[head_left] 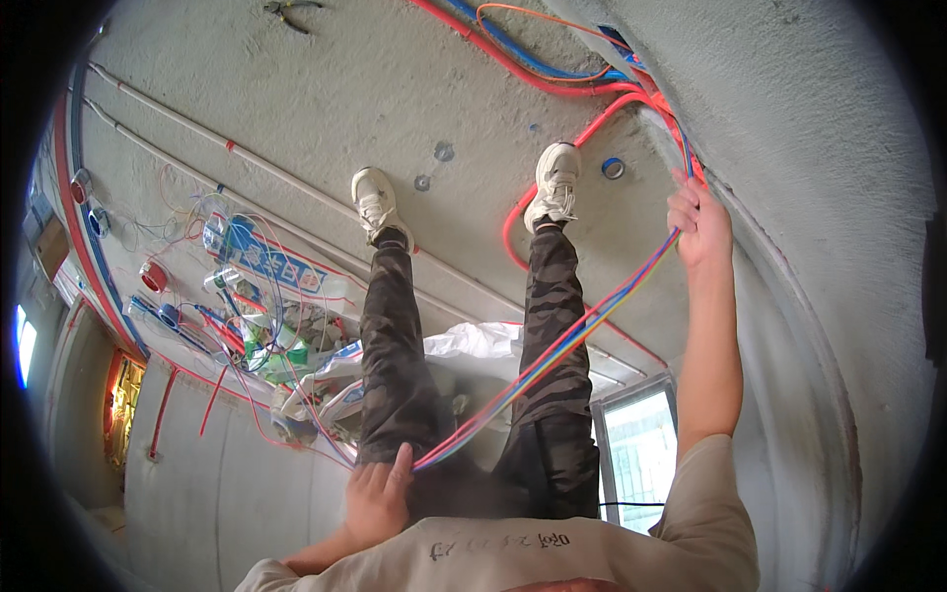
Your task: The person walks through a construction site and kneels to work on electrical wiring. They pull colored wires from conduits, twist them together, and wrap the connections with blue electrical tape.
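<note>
A bundle of thin coloured electrical wires (562, 345), red, blue, yellow and green among them, stretches taut and slanting across my legs. My left hand (377, 501) is closed on its lower end close to my lap, thumb up. Loose wires trail from there to the left. Up at the right, beside the wall, my right hand (700, 219) is wrapped round the same bundle. Beyond that hand the wires run up along the wall's foot to red conduits (639, 96) at a recessed wall box (617, 39).
Pliers (288, 14) lie on the concrete floor at the far left. A tape roll (613, 168) sits by my right shoe (556, 183). Pale conduits (286, 178) cross the floor. To the left are wire coils (154, 275), bags (271, 266) and tangled wires. A rough wall (838, 178) rises at right.
</note>
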`<state>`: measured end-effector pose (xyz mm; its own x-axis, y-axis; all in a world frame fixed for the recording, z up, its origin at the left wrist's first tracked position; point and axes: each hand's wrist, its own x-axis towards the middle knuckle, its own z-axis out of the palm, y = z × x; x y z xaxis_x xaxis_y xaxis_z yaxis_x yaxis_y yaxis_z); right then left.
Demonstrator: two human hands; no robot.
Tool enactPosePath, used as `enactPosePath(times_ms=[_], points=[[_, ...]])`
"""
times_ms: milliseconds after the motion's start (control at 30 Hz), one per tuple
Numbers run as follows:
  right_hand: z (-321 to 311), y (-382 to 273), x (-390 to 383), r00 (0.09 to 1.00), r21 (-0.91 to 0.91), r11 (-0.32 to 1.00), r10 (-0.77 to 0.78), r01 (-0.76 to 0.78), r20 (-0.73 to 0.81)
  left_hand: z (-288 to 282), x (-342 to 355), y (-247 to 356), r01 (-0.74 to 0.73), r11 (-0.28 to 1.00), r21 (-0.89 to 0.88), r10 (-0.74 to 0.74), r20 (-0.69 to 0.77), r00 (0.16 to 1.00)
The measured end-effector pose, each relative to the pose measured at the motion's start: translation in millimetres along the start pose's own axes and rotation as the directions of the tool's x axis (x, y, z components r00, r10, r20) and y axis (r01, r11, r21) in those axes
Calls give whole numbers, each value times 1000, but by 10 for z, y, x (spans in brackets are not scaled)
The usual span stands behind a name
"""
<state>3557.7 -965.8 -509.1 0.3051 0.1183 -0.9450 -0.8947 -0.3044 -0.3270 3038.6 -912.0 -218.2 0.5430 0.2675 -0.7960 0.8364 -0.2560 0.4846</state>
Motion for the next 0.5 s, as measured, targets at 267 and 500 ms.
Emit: enactPosePath(times_ms=[267, 500], points=[[422, 257, 816, 992, -51, 994, -99, 96, -77, 262, 700, -319, -4, 1000, -21, 2, -90, 996], [263, 252, 1200, 974, -154, 977, -173, 150, -143, 432, 867, -94, -171, 974, -147, 126, -272, 954]])
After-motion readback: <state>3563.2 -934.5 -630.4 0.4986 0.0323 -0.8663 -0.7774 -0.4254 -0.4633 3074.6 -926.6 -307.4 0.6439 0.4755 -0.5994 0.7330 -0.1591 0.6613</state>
